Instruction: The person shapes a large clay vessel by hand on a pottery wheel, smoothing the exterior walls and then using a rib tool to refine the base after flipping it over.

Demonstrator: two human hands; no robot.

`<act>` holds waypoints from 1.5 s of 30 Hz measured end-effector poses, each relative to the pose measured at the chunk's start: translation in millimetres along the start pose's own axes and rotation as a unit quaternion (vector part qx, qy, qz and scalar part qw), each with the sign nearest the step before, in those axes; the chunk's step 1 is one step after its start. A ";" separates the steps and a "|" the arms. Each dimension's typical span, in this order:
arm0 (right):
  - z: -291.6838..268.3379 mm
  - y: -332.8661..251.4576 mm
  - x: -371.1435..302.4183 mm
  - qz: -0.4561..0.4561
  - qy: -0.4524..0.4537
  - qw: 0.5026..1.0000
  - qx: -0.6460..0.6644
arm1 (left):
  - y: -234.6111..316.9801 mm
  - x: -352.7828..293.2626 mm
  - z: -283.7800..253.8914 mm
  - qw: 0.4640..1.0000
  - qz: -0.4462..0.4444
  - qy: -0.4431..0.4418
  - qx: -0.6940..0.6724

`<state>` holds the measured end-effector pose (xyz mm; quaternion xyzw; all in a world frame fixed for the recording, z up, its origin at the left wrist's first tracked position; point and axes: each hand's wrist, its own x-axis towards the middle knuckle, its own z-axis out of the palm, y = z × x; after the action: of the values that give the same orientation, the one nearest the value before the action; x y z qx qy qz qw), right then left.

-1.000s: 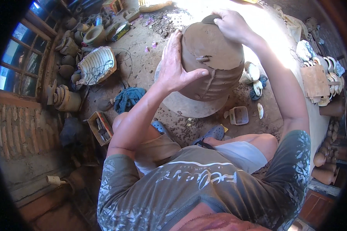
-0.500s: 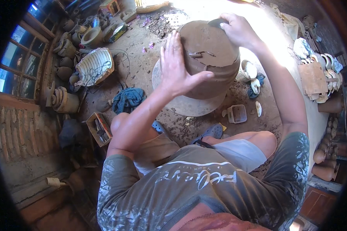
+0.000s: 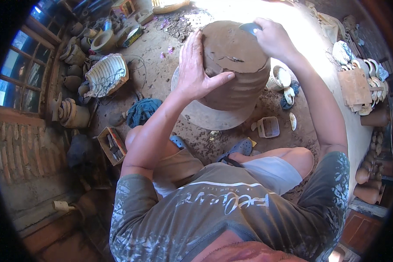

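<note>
A big brown clay form [image 3: 233,46] with a flat, round top stands on a pale round wheel plate [image 3: 218,120]. A torn crack and raised flaps mark the near part of its top. My left hand [image 3: 195,72] rests against the form's left side, fingers stretched out and thumb reaching across the near edge. At the far right edge of the top, my right hand [image 3: 273,38] grips a thin, flat grey-blue scraper [image 3: 249,28], its blade against the clay. The right fingertips are partly hidden.
Right of the wheel are a pale bucket [image 3: 280,78] and a clear plastic tub [image 3: 268,127]. A teal cloth [image 3: 143,112] and a wooden box [image 3: 112,146] lie left. Clay pots [image 3: 104,42] line the window wall; more pottery [image 3: 367,177] stands far right.
The form has turned a little, shifting the crack and flaps on its top. My right hand has tilted the scraper, showing more blade. My left hand stays on the side, moved slightly left.
</note>
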<state>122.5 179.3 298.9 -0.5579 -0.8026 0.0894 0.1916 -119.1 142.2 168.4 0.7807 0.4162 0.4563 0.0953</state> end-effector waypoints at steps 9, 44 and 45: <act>24.8 -59.2 -2.8 -0.165 -0.015 0.985 0.041 | -42.9 18.8 -15.0 0.992 0.003 -0.033 -0.125; -15.7 113.3 -206.7 0.003 -0.029 0.998 -0.054 | -40.5 -58.5 -13.7 0.996 -0.060 -0.013 -0.068; -4.8 114.5 -217.6 0.029 -0.016 0.999 -0.021 | -31.5 -56.3 -15.4 0.998 -0.046 -0.010 -0.048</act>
<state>289.3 18.1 217.2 -0.5832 -0.7907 0.0872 0.1647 -162.4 117.2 124.8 0.7599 0.4287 0.4624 0.1577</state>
